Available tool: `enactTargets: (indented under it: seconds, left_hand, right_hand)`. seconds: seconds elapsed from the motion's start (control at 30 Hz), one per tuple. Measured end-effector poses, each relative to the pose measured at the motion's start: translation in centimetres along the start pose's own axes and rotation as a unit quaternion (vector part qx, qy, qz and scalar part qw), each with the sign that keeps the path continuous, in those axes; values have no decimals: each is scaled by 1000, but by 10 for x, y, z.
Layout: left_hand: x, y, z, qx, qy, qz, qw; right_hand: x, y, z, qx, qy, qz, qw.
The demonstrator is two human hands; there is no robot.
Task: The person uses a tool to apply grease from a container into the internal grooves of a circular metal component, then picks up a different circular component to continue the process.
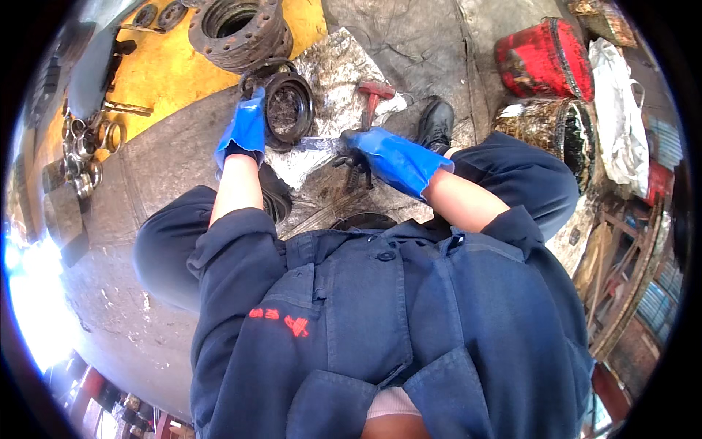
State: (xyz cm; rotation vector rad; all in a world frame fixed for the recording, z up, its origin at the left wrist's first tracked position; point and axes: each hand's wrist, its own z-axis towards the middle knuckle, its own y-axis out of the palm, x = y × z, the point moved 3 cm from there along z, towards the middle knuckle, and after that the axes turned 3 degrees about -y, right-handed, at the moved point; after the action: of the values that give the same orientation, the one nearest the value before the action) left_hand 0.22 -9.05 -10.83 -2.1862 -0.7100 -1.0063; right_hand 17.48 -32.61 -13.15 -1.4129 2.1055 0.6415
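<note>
My left hand (247,121), in a blue glove with a dark grimy front, grips the left side of a dark round metal ring (308,110) that stands tilted over a stained white sheet. My right hand (384,152), gloved the same way, is closed around a tool whose flat pale blade (316,144) reaches left to the ring's lower edge. The tool's handle is hidden in the glove. Just beyond my right hand lies a hammer (376,90) with a red head and handle, on the stained white sheet (338,58).
A stack of flanged metal rings (241,55) stands on a yellow sheet (164,69) at the far left. Several shiny small rings (84,143) lie at the left. On the right are a red bucket (537,58), a grimy drum (541,124) and a white sack (618,117).
</note>
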Motion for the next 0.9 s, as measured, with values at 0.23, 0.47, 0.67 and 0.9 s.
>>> enactTargets:
  seconds: [0.23, 0.47, 0.67, 0.9]
  left_hand:
    - [-14, 0, -9, 54, -32, 78, 995]
    - [15, 7, -36, 42, -7, 184, 982]
    - [11, 14, -34, 32, 1, 228, 973]
    - [11, 8, -39, 28, 3, 254, 967]
  right_hand:
    - [-62, 20, -40, 110, 153, 160, 969]
    - [-154, -98, -114, 142, -22, 204, 968]
    - [-216, -221, -352, 315, -328, 199, 868]
    - [-25, -399, -427, 651, -121, -134, 737]
